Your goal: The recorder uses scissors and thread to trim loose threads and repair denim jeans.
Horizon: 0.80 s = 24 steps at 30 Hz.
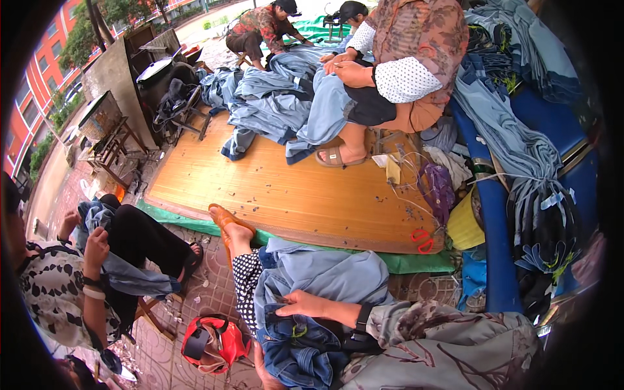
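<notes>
A pair of blue jeans (pixel 325 270) lies across my lap, its pale leg toward the mat and its darker part bunched nearer me. My right hand (pixel 305 304) reaches in from the right, fingers curled and pinching the edge of the dark denim. At the lower edge my left hand (pixel 265 370) grips the side of the bunched denim, with most of its fingers hidden behind the cloth. A loose bright thread tuft (pixel 299 333) shows on the dark denim between my hands.
Beyond my lap lies a wooden-looking mat (pixel 279 188) with red-handled scissors (pixel 422 241) and scraps. A red bag (pixel 214 344) stands at left. One person (pixel 71 286) handles denim at left; another (pixel 406 71) sits opposite beside piled jeans (pixel 273 97). Blue bench (pixel 504 260) at right.
</notes>
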Motion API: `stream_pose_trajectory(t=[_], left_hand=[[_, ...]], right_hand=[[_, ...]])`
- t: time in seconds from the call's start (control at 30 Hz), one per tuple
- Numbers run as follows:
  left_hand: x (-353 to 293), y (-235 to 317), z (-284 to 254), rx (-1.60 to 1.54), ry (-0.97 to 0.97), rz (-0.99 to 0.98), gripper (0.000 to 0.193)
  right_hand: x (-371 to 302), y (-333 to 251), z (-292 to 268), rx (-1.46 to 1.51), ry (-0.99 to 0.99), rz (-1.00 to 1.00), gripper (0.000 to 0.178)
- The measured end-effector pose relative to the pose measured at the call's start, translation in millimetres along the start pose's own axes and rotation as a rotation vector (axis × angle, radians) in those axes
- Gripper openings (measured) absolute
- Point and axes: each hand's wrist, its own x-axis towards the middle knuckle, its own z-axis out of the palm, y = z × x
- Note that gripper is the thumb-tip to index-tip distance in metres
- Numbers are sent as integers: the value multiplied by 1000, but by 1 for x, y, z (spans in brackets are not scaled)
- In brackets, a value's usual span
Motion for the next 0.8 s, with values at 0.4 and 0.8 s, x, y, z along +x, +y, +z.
stream_pose_trajectory(t=[0.4,0.8], left_hand=[[15,1,-23,141,-320,48,58],[20,-6,-34,169,-52,137,58]], right_hand=[[-3,-1,-2,-67,-17,1,28],[-7,-4,1,-71,-24,-8,26]])
